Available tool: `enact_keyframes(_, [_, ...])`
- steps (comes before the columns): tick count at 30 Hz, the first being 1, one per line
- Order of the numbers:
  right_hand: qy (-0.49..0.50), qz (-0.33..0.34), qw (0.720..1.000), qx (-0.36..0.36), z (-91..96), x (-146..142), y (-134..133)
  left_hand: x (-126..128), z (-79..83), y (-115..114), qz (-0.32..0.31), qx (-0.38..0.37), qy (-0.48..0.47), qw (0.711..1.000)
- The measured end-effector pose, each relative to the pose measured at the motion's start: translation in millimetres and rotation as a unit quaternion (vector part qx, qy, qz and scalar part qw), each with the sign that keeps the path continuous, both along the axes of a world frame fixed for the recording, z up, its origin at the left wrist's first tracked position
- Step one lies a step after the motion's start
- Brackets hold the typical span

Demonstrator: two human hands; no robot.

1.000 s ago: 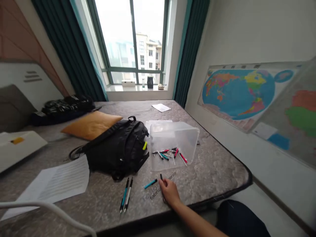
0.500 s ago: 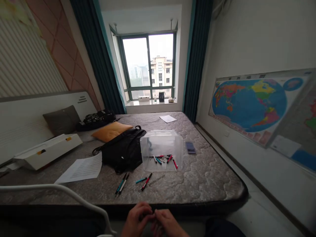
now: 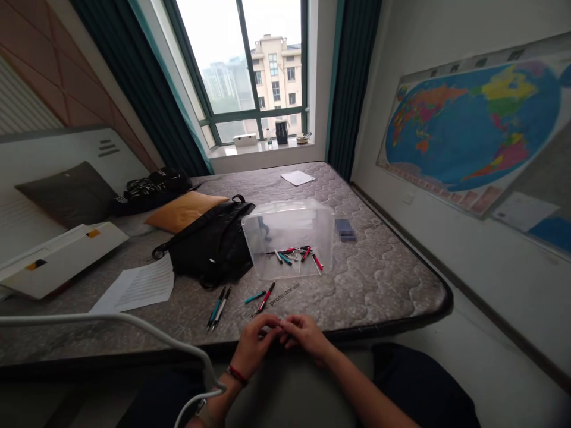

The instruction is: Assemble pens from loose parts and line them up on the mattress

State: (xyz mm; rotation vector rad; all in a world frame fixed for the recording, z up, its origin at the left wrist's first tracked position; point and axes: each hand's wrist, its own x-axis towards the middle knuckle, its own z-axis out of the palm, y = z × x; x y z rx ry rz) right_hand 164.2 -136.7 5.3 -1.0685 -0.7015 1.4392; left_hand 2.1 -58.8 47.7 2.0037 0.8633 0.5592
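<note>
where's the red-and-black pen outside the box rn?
Head view, centre frame: the red-and-black pen lies on the mattress just in front of the clear box, with the short teal pen at its left and the left hand just below.

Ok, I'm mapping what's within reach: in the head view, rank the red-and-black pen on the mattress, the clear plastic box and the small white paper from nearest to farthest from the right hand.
1. The red-and-black pen, just ahead of the right hand, slightly left.
2. The clear plastic box, middle of the mattress.
3. The small white paper, far end, by the window.
</note>
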Motion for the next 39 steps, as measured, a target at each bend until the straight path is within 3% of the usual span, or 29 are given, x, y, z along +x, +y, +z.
enact_keyframes(4, [-0.086,-0.097,0.992,-0.008,-18.0,20.8,30.2,5.8,-21.0,40.0,0.087,0.053,0.103,0.989])
enact_keyframes(9, [-0.102,-0.161,0.981,-0.029,-37.9,45.0,51.7,24.2,-43.8,83.3,0.099,0.098,0.223,0.965])
enact_keyframes(15, [-0.091,-0.160,0.983,-0.023,-44.5,45.3,55.2,27.3,-50.9,94.3,0.085,0.056,0.241,0.965])
enact_keyframes(19, [-0.098,-0.159,0.982,-0.020,-43.8,44.6,53.5,27.0,-45.0,85.4,0.106,0.039,0.101,0.988])
enact_keyframes(22, [-0.107,-0.161,0.981,-0.013,-43.0,44.9,52.9,31.9,-41.2,78.3,0.136,-0.097,-0.067,0.984])
enact_keyframes(26, [-0.123,-0.167,0.978,-0.001,-42.2,42.1,52.9,37.9,-40.0,69.6,0.169,-0.311,-0.253,0.900])
enact_keyframes(29, [-0.136,-0.149,0.979,0.022,-42.1,37.1,52.3,38.7,-41.4,62.1,0.162,-0.412,-0.305,0.843])
enact_keyframes(33, [-0.175,-0.124,0.975,0.055,-42.9,32.2,50.8,39.8,-46.6,51.4,0.144,-0.466,-0.336,0.805])
enact_keyframes(39, [-0.198,-0.124,0.970,0.063,-44.3,32.3,49.0,39.4,-64.9,39.3,0.165,-0.496,-0.364,0.771])
